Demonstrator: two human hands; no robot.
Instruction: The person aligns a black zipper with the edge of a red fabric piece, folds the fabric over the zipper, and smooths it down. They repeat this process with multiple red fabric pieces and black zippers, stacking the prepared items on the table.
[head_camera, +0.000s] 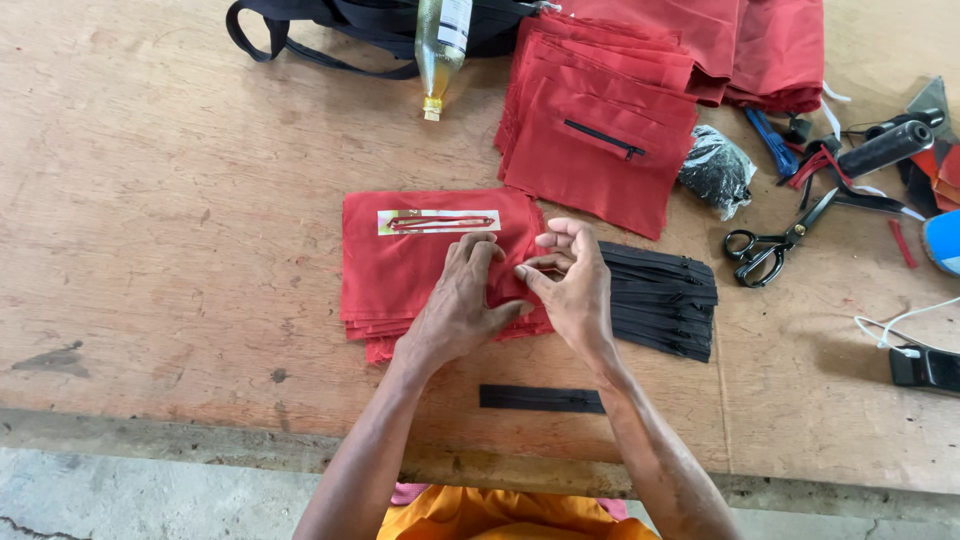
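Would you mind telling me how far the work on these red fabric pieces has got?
Done, it seems: a stack of red pieces with zippers fitted lies at the back. In hand: the left hand and right hand pinch the top piece of the red fabric pile, its slit backed by a pale strip. Left: the remaining pile, the bunch of black zippers and one loose zipper.

Bottle (441, 45) top cut off (bag (330, 25) too).

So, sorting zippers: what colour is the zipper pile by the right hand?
Black zipper pile, head view.
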